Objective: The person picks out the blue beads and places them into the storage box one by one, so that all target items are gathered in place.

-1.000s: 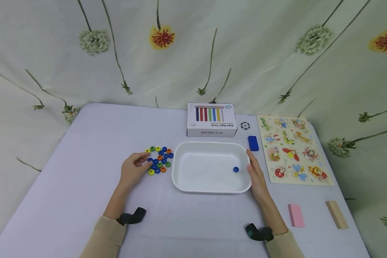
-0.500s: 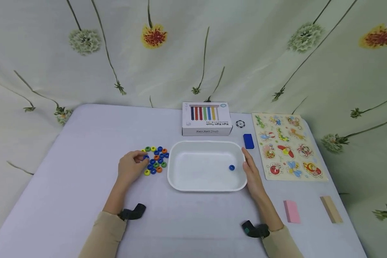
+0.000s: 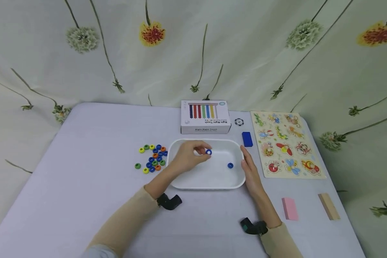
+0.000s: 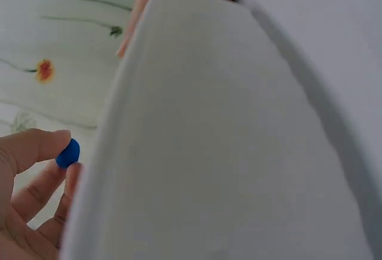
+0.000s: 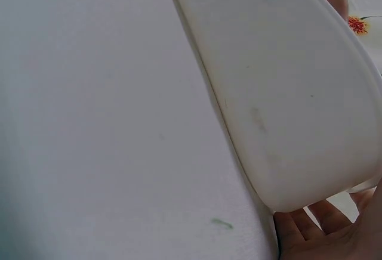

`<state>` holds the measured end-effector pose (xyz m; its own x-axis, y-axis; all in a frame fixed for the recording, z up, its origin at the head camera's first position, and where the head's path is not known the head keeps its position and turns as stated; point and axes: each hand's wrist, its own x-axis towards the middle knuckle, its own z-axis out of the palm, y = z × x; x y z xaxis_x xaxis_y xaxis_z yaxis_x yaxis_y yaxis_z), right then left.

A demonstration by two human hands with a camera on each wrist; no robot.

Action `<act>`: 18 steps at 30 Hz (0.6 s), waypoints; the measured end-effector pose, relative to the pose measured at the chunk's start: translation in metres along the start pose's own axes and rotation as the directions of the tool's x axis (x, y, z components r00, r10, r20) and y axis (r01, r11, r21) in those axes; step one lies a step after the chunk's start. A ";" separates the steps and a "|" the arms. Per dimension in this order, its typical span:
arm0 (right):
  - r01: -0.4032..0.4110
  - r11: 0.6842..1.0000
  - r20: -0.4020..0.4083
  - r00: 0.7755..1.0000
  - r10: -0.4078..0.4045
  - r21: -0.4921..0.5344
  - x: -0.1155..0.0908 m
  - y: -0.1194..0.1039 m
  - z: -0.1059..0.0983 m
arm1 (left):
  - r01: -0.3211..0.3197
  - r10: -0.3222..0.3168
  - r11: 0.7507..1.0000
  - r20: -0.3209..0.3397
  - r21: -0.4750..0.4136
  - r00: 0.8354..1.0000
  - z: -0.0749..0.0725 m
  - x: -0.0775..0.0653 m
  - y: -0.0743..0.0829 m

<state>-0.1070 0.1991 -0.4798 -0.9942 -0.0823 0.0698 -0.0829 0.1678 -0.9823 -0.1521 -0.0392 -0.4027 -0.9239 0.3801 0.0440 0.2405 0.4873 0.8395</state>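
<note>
My left hand (image 3: pixel 188 156) is over the white tray (image 3: pixel 193 184), pinching a blue bead (image 3: pixel 208 152) between thumb and fingertips. The left wrist view shows the same blue bead (image 4: pixel 68 154) held just past the tray's rim. A second blue bead (image 3: pixel 230 165) lies on the tray floor toward the right. My right hand (image 3: pixel 253 177) rests along the tray's right side, fingers fairly straight against the outer wall. In the right wrist view its fingers (image 5: pixel 328 218) touch the tray's end. Left of the tray lies a loose group of beads (image 3: pixel 155 155) in blue, yellow, green and orange.
Behind the tray stands a printed toy box (image 3: pixel 205 117). To its right are a poker chip (image 3: pixel 239 122), a blue block (image 3: pixel 247 139) and an animal puzzle board (image 3: pixel 287 147). A pink block (image 3: pixel 290 208) and a wooden block (image 3: pixel 329 206) lie at the front right.
My left hand has taken a blue bead from the group and carried it right, over the tray. One green bead now lies apart at the group's left. The right hand stays at the tray.
</note>
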 end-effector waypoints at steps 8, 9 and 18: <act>-0.013 1.000 0.009 1.000 0.013 -0.001 -0.004 -0.014 0.003 | 0.143 -0.129 0.986 0.151 -0.086 0.980 0.054 0.038 -0.007; -0.010 1.000 0.008 1.000 0.010 0.003 -0.005 -0.017 0.003 | 0.158 -0.145 0.984 0.149 -0.079 0.978 0.057 0.039 -0.009; -0.014 1.000 0.007 1.000 0.014 0.016 -0.007 -0.027 0.004 | 0.181 -0.184 0.983 0.185 0.032 0.965 0.073 0.042 -0.024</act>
<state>-0.0977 0.1908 -0.4542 -0.9947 -0.0871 0.0551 -0.0680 0.1530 -0.9859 -0.1747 0.0221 -0.4606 -0.8812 0.4226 -0.2117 0.0787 0.5727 0.8160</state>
